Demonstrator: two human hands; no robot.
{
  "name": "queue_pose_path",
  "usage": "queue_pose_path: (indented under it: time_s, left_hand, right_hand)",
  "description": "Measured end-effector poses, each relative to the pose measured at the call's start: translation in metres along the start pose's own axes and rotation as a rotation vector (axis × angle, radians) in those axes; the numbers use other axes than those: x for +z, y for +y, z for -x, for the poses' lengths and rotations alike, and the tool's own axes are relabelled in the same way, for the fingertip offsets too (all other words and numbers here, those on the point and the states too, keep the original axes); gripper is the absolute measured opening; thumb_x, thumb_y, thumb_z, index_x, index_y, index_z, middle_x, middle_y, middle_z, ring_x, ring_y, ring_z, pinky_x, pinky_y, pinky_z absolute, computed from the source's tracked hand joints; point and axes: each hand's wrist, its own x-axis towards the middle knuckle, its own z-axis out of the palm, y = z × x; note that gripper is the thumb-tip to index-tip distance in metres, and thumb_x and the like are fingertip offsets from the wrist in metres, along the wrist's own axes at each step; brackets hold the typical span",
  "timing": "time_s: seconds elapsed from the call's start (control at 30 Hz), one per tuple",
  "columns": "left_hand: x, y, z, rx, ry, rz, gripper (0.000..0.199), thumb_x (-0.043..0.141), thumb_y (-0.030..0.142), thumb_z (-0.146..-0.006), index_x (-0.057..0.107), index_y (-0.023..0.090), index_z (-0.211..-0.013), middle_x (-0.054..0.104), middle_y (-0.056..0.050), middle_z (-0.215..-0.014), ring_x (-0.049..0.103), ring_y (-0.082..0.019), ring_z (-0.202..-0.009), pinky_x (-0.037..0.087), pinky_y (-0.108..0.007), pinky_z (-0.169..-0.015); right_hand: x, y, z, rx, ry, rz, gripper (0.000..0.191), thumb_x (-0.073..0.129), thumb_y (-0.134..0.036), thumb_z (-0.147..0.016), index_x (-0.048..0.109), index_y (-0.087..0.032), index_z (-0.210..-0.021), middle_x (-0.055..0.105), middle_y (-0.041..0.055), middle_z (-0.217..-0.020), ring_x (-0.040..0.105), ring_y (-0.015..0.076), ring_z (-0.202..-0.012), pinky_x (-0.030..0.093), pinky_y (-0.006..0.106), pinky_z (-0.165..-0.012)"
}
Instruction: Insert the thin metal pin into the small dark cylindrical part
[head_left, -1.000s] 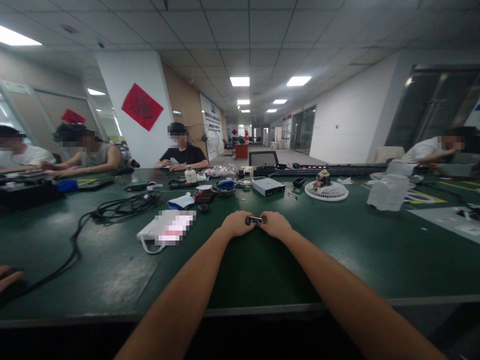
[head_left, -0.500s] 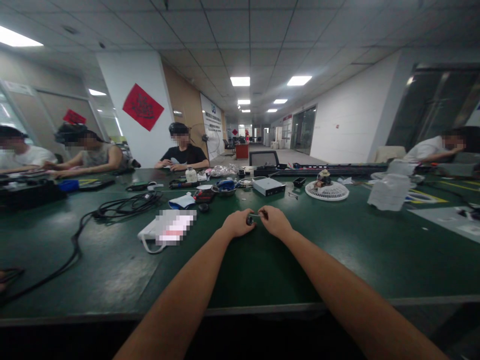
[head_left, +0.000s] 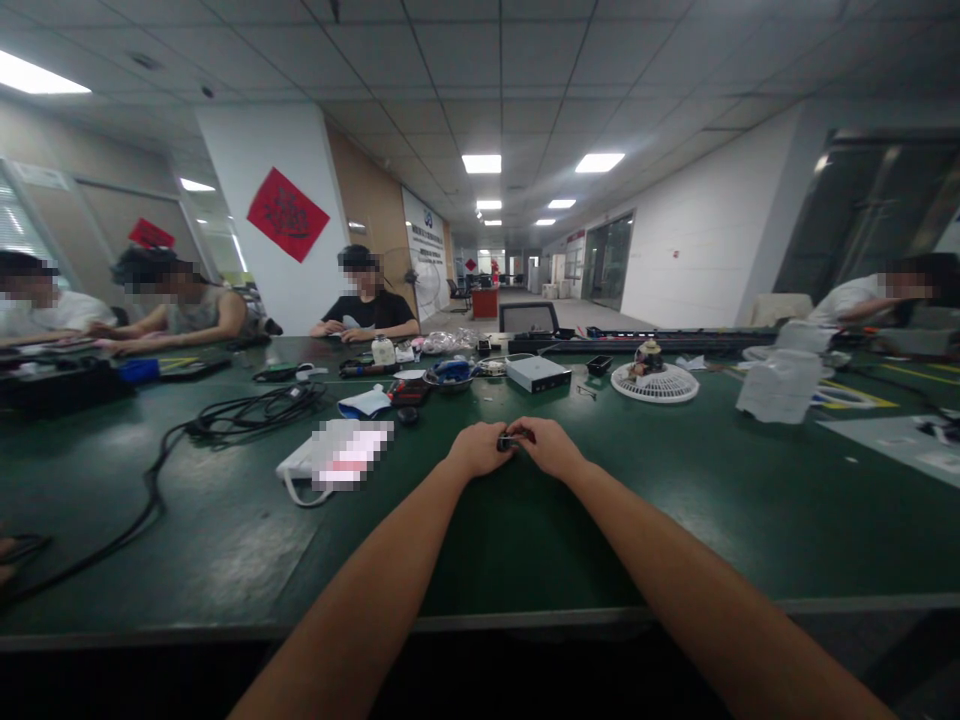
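Observation:
My left hand [head_left: 482, 450] is closed around a small dark round part [head_left: 503, 441] above the green table [head_left: 517, 560]. Fingers of my right hand [head_left: 551, 448] pinch a thin metal tool [head_left: 516, 437], whose tip meets the dark part. Both hands are close together near the middle of the table, and the fingers hide most of what they hold. Beyond them stands a silver and black box [head_left: 537, 373]. A small black round piece [head_left: 407, 415] lies to the left of my left hand.
A white bag [head_left: 307, 455] and coiled black cables [head_left: 255, 415] lie at left. A white fan grille [head_left: 655, 384] and clear plastic packaging [head_left: 776, 385] stand at right. Across the table sits a person in black [head_left: 367, 312]; others sit at both sides.
My right hand has moved slightly left, closer to my left hand, and the thin tool's tip now reaches the dark part. My left hand has hardly moved.

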Motion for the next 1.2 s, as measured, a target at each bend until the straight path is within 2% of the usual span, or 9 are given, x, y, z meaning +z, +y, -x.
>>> queue_pose_path:
  time_s: [0.2,0.37,0.5,0.63,0.8,0.97,1.1,1.2]
  left_hand:
    - [0.0,-0.002,-0.002,0.021,-0.024,0.006,0.046,0.048,0.065,-0.089,0.067,0.025,-0.103,0.074,-0.009,-0.101,0.071,-0.028,-0.094,0.053,-0.033,-0.075]
    - [-0.004,0.0,0.0,0.088,-0.052,0.02,0.045,0.051,0.064,-0.088,0.067,0.028,-0.109,0.075,-0.007,-0.105,0.071,-0.027,-0.098,0.052,-0.031,-0.078]
    - [-0.009,0.003,0.003,0.132,-0.056,0.022,0.046,0.05,0.064,-0.088,0.068,0.027,-0.108,0.075,-0.007,-0.105,0.071,-0.028,-0.098,0.053,-0.032,-0.078]
    - [-0.012,0.006,0.005,0.154,-0.051,0.018,0.042,0.051,0.059,-0.089,0.068,0.025,-0.105,0.076,-0.008,-0.102,0.071,-0.027,-0.096,0.053,-0.032,-0.079]
    - [-0.014,0.01,0.005,0.157,-0.048,0.013,0.035,0.054,0.052,-0.088,0.069,0.024,-0.103,0.076,-0.008,-0.101,0.072,-0.028,-0.095,0.053,-0.033,-0.079]
    - [-0.015,0.01,0.005,0.12,-0.037,0.021,0.033,0.056,0.052,-0.087,0.07,0.025,-0.101,0.076,-0.007,-0.101,0.071,-0.026,-0.096,0.053,-0.031,-0.081]
    - [-0.014,0.001,0.005,0.024,-0.006,0.019,0.033,0.057,0.053,-0.086,0.07,0.024,-0.097,0.076,-0.008,-0.096,0.071,-0.026,-0.093,0.053,-0.032,-0.079]
    - [-0.013,-0.009,0.005,-0.064,0.027,0.015,0.035,0.057,0.054,-0.086,0.07,0.024,-0.096,0.075,-0.008,-0.095,0.071,-0.026,-0.09,0.053,-0.033,-0.076]
  right_hand:
    - [-0.001,-0.001,-0.001,-0.002,0.001,0.015,0.018,0.065,-0.015,-0.088,0.075,-0.022,-0.101,0.073,0.0034,-0.101,0.064,0.0162,-0.086,0.047,0.027,-0.081]
    - [0.0,-0.001,0.0,0.05,-0.011,0.036,0.014,0.07,-0.02,-0.084,0.074,-0.022,-0.097,0.074,0.0009,-0.088,0.063,0.0154,-0.075,0.045,0.026,-0.071]
    - [-0.001,0.0,0.0,0.092,-0.033,0.054,0.015,0.073,-0.026,-0.083,0.073,-0.022,-0.098,0.075,0.0009,-0.088,0.064,0.0148,-0.074,0.044,0.025,-0.068]
    - [-0.003,0.0,0.002,0.119,-0.073,0.092,0.018,0.072,-0.035,-0.084,0.074,-0.022,-0.095,0.075,0.0022,-0.085,0.066,0.0163,-0.075,0.043,0.025,-0.067]
    - [-0.005,-0.004,0.003,0.116,-0.107,0.159,0.017,0.066,-0.035,-0.087,0.075,-0.023,-0.093,0.075,0.0036,-0.087,0.066,0.0178,-0.078,0.042,0.026,-0.069]
    - [-0.005,-0.009,0.001,0.155,-0.118,0.206,0.021,0.063,-0.042,-0.09,0.076,-0.025,-0.094,0.076,0.0039,-0.089,0.068,0.0187,-0.081,0.044,0.026,-0.07]
    - [-0.004,-0.006,0.001,0.26,-0.073,0.265,0.035,0.055,-0.051,-0.095,0.076,-0.023,-0.096,0.076,0.0094,-0.091,0.069,0.0226,-0.085,0.047,0.03,-0.073]
    - [-0.005,0.001,0.002,0.326,-0.054,0.291,0.027,0.062,-0.045,-0.091,0.076,-0.022,-0.096,0.075,0.0092,-0.091,0.069,0.0227,-0.084,0.048,0.031,-0.073]
